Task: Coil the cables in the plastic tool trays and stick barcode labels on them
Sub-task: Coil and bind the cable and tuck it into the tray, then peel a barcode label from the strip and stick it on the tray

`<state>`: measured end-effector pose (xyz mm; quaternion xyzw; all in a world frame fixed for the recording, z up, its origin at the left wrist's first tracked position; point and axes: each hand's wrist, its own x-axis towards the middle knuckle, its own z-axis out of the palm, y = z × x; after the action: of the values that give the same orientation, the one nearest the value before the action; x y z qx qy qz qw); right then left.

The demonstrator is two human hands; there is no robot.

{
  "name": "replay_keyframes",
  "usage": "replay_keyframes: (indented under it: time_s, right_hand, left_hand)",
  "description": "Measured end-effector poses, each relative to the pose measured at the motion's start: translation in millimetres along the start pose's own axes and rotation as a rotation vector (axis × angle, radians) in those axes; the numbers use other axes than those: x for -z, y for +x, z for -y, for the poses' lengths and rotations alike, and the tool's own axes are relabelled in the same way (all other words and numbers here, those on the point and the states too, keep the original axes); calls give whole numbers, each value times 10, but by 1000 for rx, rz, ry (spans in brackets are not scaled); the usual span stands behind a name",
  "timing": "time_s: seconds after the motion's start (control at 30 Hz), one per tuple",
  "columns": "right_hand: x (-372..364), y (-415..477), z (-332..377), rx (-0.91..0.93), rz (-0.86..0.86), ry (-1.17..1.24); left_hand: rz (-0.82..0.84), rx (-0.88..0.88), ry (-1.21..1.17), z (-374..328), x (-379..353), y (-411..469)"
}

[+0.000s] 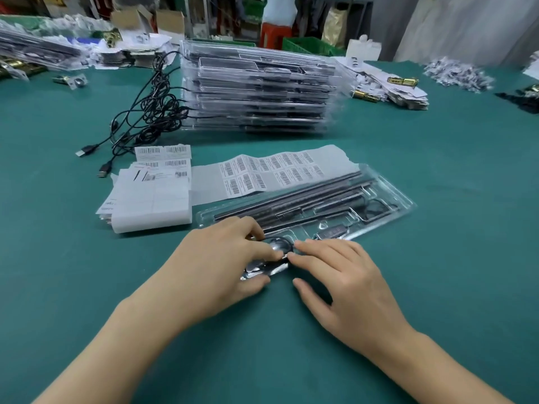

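A clear plastic tool tray (388, 196) lies at an angle on the green table, holding long dark rods and a coiled black cable at its right end. My left hand (221, 263) holds the tray's near left corner, fingers on top and thumb at its edge. My right hand (332, 272) lies beside it, fingertips pressing on the same corner. A strip of barcode labels (271, 173) sits just behind the tray. Further back stands a tall stack of filled trays (256, 91), with tangled black USB cables (145, 112) spilling from its left side.
A pile of white label backing sheets (151, 196) lies left of the tray. Brass hardware and paper packaging (388, 83) are heaped at the back right, more packaging at the back left. Green crates (309, 45) stand beyond the table.
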<state>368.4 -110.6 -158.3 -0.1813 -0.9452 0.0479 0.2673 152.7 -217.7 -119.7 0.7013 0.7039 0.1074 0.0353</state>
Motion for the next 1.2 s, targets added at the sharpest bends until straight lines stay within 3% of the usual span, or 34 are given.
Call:
replay_keyframes:
  time_s: [0.13,0.27,0.5,0.6,0.67,0.73,0.8,0.9,1.0,1.07,1.2]
  right_hand:
    - [31,98,-41,5,-53,72]
    - [58,421,-119,-165,-116,194]
    - [-210,969,-217,-350,129,239]
    - [-284,917,-208,-360,142,200]
    - [-295,880,-220,-356,159,194]
    - [-298,865,-237,-355,187,181]
    - [-306,857,-229,-350,204,160]
    - [-295,863,-215,-350,210,160]
    - [-291,861,-215,-352,204,159]
    - [-290,861,-214,-351,209,160]
    - [-288,861,-217,-353,209,163]
  left_hand:
    - [24,-36,-121,116,20,-1]
    - [15,-46,-241,183,38,3]
    - [-1,-45,-252,237,79,89]
    - [-25,-31,-328,358,213,137]
    - [-233,90,-344,607,312,163]
    - [-479,338,-249,979,374,172]
    - [-556,620,-122,1370,400,167]
    - [-302,803,-58,1800,417,199]
    - [-43,740,-66,1933,492,242]
    - [-15,705,-85,1954,541,259]
    - [-110,660,-99,1955,555,258]
